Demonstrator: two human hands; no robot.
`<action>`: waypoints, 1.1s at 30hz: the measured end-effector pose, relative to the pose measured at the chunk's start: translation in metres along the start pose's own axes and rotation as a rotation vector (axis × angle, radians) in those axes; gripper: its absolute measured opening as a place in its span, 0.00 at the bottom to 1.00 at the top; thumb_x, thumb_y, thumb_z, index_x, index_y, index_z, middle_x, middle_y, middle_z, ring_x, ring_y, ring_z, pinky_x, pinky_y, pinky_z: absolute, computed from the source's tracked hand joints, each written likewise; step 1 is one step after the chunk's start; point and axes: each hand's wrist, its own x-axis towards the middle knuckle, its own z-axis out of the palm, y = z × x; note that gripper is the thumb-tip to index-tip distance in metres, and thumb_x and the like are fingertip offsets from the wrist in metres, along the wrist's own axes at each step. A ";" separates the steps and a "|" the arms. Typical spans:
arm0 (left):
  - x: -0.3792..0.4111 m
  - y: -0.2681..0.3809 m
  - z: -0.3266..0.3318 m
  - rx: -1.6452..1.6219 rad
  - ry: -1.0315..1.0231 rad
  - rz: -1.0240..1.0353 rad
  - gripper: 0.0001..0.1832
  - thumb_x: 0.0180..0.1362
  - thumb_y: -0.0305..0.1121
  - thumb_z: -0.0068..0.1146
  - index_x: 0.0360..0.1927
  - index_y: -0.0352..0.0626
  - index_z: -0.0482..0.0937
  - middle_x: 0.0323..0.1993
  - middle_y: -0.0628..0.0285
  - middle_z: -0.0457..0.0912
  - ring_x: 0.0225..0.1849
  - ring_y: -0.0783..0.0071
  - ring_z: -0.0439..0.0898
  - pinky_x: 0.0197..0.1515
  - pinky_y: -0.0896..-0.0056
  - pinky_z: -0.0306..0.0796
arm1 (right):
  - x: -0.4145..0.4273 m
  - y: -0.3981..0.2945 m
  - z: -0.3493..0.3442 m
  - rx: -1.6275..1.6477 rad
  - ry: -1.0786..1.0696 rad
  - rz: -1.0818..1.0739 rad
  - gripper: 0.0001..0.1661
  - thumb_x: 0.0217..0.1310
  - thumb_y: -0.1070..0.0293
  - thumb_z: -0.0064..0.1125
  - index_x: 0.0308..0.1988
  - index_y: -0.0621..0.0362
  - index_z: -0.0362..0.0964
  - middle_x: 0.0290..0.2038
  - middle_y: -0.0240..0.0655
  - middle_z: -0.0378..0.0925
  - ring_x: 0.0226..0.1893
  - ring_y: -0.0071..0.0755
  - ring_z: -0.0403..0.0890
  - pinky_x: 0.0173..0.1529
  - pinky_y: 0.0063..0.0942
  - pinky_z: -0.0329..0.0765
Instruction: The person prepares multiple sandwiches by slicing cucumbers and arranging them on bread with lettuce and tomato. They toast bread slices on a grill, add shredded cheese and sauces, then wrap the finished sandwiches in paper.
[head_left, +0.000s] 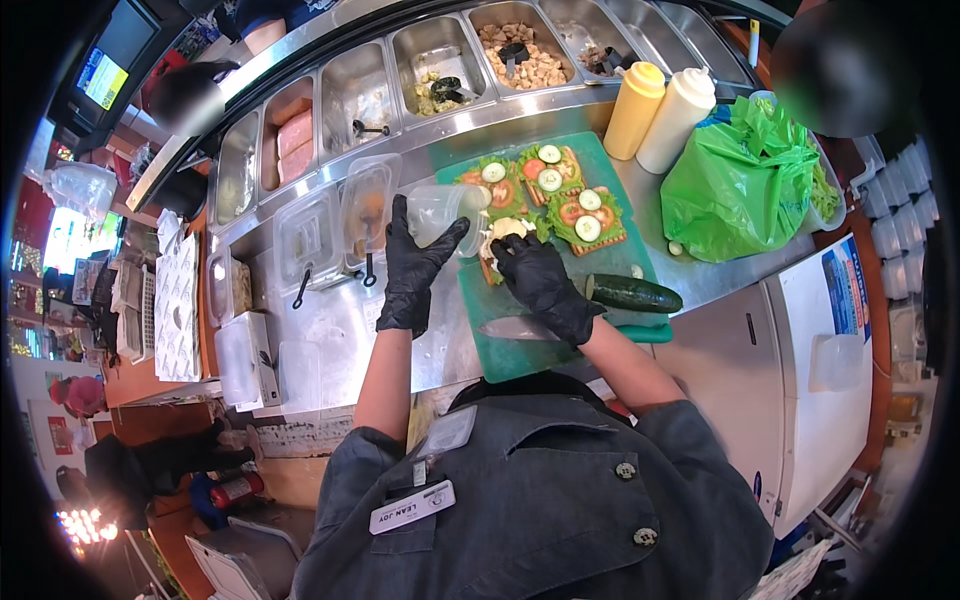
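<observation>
My left hand (420, 277), in a black glove, grips a clear plastic container (435, 210) tipped on its side, its mouth towards the green cutting board (480, 352). My right hand (544, 281), also gloved, has its fingertips on the nearest open sandwich (508, 228), which has a pale topping; whether they pinch anything is hidden. Three more open-faced sandwiches with lettuce, tomato and cucumber lie beyond: one at left (504, 193), one at the back (551, 172) and one at right (587, 217). Under my right wrist lies a knife (517, 328), beside a cut cucumber (637, 293).
Steel food pans (435, 56) line the counter's far side. A yellow squeeze bottle (634, 109), a white squeeze bottle (676, 120) and a green plastic bag (739, 187) stand at right. Lidded clear tubs (307, 232) with black-handled utensils sit at left. A person's arm (264, 34) shows beyond.
</observation>
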 end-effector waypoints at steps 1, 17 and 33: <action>0.002 0.002 -0.001 -0.032 -0.008 0.018 0.56 0.35 0.46 0.75 0.64 0.31 0.54 0.57 0.45 0.64 0.59 0.58 0.66 0.59 0.64 0.63 | -0.001 0.000 -0.001 -0.050 0.049 -0.021 0.15 0.46 0.67 0.57 0.39 0.54 0.74 0.38 0.39 0.74 0.40 0.44 0.75 0.39 0.41 0.73; 0.019 0.004 -0.023 -0.488 -0.411 0.088 0.32 0.59 0.27 0.50 0.67 0.45 0.54 0.58 0.59 0.68 0.52 0.68 0.73 0.51 0.69 0.72 | 0.020 -0.004 -0.071 0.537 0.471 0.095 0.16 0.46 0.79 0.56 0.39 0.55 0.76 0.36 0.39 0.76 0.35 0.45 0.77 0.38 0.35 0.75; -0.160 -0.037 -0.138 -1.216 0.061 -0.573 0.39 0.55 0.58 0.47 0.59 0.34 0.64 0.54 0.50 0.72 0.50 0.52 0.76 0.42 0.47 0.78 | 0.012 0.020 -0.020 0.451 0.124 0.130 0.10 0.46 0.71 0.60 0.34 0.57 0.77 0.33 0.44 0.75 0.38 0.49 0.76 0.41 0.38 0.73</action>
